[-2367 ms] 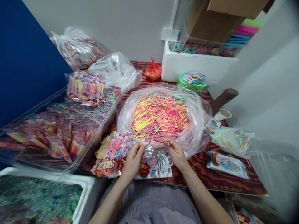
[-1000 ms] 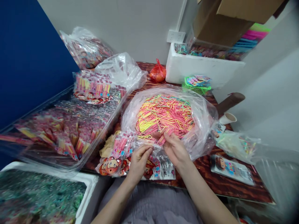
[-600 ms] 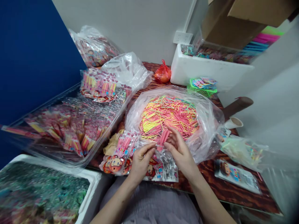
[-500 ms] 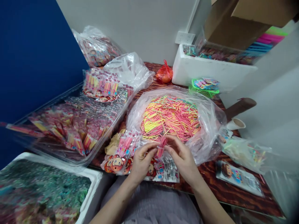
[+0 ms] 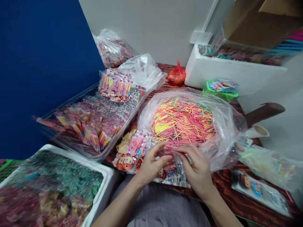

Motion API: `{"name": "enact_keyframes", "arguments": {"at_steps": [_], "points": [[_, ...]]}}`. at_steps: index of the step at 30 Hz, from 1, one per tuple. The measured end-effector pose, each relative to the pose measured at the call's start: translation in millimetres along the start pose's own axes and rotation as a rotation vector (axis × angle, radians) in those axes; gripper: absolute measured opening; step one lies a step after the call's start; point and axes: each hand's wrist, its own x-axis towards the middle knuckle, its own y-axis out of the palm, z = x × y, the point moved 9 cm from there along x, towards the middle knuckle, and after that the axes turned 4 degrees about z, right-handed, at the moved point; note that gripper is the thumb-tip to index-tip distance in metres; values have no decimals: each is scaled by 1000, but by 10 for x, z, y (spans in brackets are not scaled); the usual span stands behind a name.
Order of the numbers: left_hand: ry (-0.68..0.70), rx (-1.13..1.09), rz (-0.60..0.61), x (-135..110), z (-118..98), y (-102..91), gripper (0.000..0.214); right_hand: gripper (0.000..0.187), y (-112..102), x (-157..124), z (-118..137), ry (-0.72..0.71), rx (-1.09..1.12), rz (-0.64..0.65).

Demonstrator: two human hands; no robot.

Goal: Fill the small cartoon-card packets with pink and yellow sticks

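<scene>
Far left, a flat dark-blue wall panel (image 5: 35,63) adjoins a pale grey wall carrying a white socket plate (image 5: 201,37). Below the panel stands a white foam box (image 5: 104,170) with blurred, mottled contents; behind it a clear shallow plastic tray (image 5: 71,146) holds filled pouches. The brown wood-grain surface (image 5: 227,195) carries a stack of printed cartoon-face pouches (image 5: 127,157) at its near edge. The left hand (image 5: 151,164) lies over this stack, its grip pinched shut on a small bundle of pink sticks (image 5: 169,149); whether it also pinches clear film cannot be told. The right hand (image 5: 199,170) meets it, its grip clamped on the same bundle, which sits just above the stack, at the near rim of a large clear plastic bag of pink, yellow and green sticks (image 5: 184,121). Behind are a small knotted orange bag (image 5: 177,75), a long white foam trough (image 5: 236,75) and a green mesh basket (image 5: 222,93). Far right lie a brown cardboard tube (image 5: 265,112) and a flat printed pouch (image 5: 260,192).
</scene>
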Motion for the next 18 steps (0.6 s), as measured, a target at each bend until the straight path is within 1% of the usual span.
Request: {"name": "enact_keyframes", "arguments": {"at_steps": [1, 4, 7, 8, 11, 14, 18], "points": [[-13, 26, 18, -11, -2, 8, 31, 15, 10, -4, 1, -4, 2, -2], [-20, 123, 37, -31, -10, -4, 19, 13, 36, -15, -63, 48, 15, -14], [-12, 191, 32, -30, 0, -31, 20, 11, 94, -7, -147, 125, 84, 25], [-11, 199, 33, -26, 8, -35, 21, 13, 98, 1, -162, 143, 117, 29], [-7, 216, 59, -16, 25, -11, 22, 21, 82, 44, -136, 142, 192, 45], [2, 253, 87, -8, 14, 24, 24, 18, 81, 83, -92, 128, 221, 99], [4, 272, 88, -5, 10, 23, 27, 22, 16, 96, -117, 149, 272, 63]]}}
